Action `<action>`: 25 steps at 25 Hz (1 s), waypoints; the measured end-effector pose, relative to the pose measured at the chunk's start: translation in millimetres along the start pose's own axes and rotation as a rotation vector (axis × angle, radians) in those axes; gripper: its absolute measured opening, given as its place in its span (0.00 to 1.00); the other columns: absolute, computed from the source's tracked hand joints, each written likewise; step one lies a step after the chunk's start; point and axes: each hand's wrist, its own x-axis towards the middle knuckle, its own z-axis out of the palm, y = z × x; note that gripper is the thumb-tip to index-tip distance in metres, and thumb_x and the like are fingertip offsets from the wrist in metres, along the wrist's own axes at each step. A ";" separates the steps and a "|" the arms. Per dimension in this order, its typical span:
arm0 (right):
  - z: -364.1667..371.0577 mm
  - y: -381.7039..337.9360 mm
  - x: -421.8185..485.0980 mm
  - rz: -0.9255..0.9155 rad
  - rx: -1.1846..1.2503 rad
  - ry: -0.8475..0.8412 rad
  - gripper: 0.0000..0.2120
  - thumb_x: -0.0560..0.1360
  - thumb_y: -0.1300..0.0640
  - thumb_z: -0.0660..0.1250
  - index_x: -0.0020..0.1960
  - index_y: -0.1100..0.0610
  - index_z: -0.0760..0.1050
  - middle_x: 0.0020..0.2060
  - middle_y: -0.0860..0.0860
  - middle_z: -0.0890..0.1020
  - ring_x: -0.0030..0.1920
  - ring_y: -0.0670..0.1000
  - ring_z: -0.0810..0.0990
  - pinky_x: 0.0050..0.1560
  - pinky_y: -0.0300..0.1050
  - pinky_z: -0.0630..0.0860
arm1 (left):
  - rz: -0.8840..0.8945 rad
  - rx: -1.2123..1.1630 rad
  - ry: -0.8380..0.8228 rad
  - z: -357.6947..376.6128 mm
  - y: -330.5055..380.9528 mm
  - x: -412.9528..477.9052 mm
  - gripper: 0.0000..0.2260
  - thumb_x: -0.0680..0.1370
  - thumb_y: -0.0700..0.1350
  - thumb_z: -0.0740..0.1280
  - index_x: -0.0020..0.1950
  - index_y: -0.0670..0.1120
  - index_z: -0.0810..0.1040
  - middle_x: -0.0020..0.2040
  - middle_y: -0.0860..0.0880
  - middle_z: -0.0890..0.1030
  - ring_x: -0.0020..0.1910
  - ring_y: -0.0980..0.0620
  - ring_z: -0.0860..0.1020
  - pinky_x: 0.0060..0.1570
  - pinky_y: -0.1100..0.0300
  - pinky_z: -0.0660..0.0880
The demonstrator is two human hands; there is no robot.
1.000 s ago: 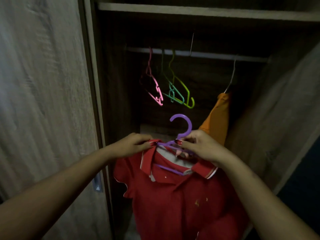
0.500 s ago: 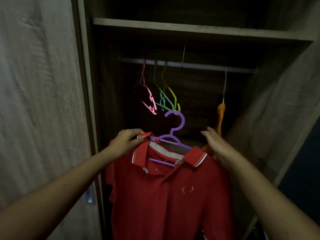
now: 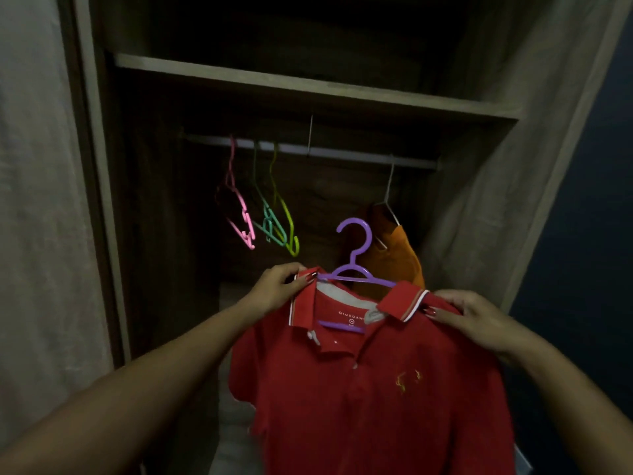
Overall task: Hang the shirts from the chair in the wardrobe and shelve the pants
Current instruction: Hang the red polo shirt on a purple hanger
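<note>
Looking into a dim wood-grain wardrobe [image 3: 92, 200], shelf [image 3: 308, 87] up top, pale rail [image 3: 342, 154] just beneath. Along that rail on the left, three bare hangers bunched close: pink hanger [image 3: 239, 217], green hanger [image 3: 269, 224], yellow hanger [image 3: 286, 221]. Further right, an orange shirt [image 3: 394, 258] on a wire hanger.

Down front now to the red polo shirt [image 3: 359, 389], threaded on a purple hanger [image 3: 353, 260] and held up in the open doorway, below the rail, not yet hung. Pinching the collar-side shoulder with the left hand [image 3: 277, 289], thumb and fingers closed on cloth right by the hanger's tip. Clasping the other shoulder with the right hand [image 3: 479, 320], thumb on the front, fingers curled over the top. Gripped at both shoulders, most likely, to keep the cloth spread across the hanger's arms and stop it slipping off on the way up.

Facing the camera chest-first, placket and small gold crest forward, collar uppermost, hem out of view below. Long axis of the body near vertical; hanger bar crosswise, tipped slightly, left end higher. Hook upright, opening leftward, lined up under the free stretch of rail between the yellow hanger and the orange shirt. Probably the landing spot.
</note>
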 end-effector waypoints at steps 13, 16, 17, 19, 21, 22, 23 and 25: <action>14.0 -95.4 105.8 0.064 0.282 0.593 0.10 0.74 0.65 0.61 0.36 0.59 0.76 0.34 0.59 0.77 0.31 0.53 0.74 0.32 0.42 0.67 | -0.119 -0.194 -0.048 20.7 25.7 2.7 0.18 0.79 0.41 0.64 0.69 0.44 0.71 0.61 0.48 0.77 0.53 0.56 0.76 0.49 0.75 0.72; 18.8 -100.2 146.7 0.032 0.234 0.690 0.10 0.72 0.65 0.60 0.35 0.58 0.75 0.36 0.58 0.79 0.34 0.54 0.77 0.33 0.43 0.70 | -0.128 -0.226 -0.056 2.4 35.5 -9.3 0.16 0.80 0.43 0.62 0.68 0.48 0.71 0.58 0.51 0.77 0.47 0.64 0.74 0.38 0.78 0.70; 21.6 -99.1 158.3 0.029 0.211 0.697 0.09 0.72 0.65 0.59 0.36 0.58 0.75 0.38 0.58 0.80 0.36 0.55 0.78 0.35 0.44 0.72 | -0.136 -0.232 -0.054 -4.7 39.2 -12.2 0.16 0.80 0.43 0.62 0.68 0.49 0.72 0.57 0.52 0.77 0.48 0.62 0.74 0.39 0.76 0.71; 28.7 -91.1 179.6 0.037 0.147 0.694 0.09 0.73 0.65 0.59 0.43 0.60 0.78 0.44 0.61 0.81 0.44 0.59 0.81 0.42 0.48 0.75 | -0.161 -0.252 -0.052 -14.4 42.7 -14.6 0.15 0.80 0.44 0.61 0.67 0.51 0.71 0.58 0.52 0.76 0.52 0.59 0.74 0.42 0.70 0.72; 36.5 -79.1 196.2 0.052 0.089 0.691 0.11 0.74 0.64 0.59 0.51 0.64 0.78 0.50 0.63 0.81 0.51 0.62 0.80 0.51 0.51 0.77 | -0.181 -0.266 -0.054 -20.4 47.3 -15.5 0.14 0.81 0.45 0.61 0.65 0.54 0.71 0.61 0.51 0.76 0.57 0.57 0.74 0.45 0.66 0.73; 39.8 -72.7 202.6 0.059 0.066 0.686 0.11 0.75 0.64 0.59 0.54 0.65 0.77 0.52 0.63 0.81 0.53 0.63 0.79 0.54 0.53 0.77 | -0.189 -0.283 -0.059 -22.1 48.5 -15.9 0.13 0.81 0.45 0.61 0.64 0.55 0.71 0.62 0.51 0.76 0.59 0.56 0.74 0.47 0.65 0.73; 41.5 -67.8 207.6 0.063 0.045 0.679 0.12 0.75 0.63 0.59 0.55 0.66 0.76 0.53 0.64 0.80 0.55 0.63 0.79 0.56 0.55 0.77 | -0.202 -0.294 -0.059 -22.9 48.8 -15.6 0.13 0.81 0.45 0.61 0.64 0.55 0.71 0.62 0.51 0.76 0.60 0.55 0.74 0.48 0.64 0.73; 41.6 -60.7 210.9 0.055 0.017 0.653 0.12 0.76 0.63 0.59 0.56 0.67 0.76 0.53 0.65 0.80 0.56 0.64 0.78 0.57 0.55 0.76 | -0.226 -0.323 -0.059 -22.0 50.4 -17.6 0.12 0.81 0.44 0.60 0.63 0.55 0.71 0.61 0.51 0.76 0.61 0.54 0.74 0.52 0.60 0.73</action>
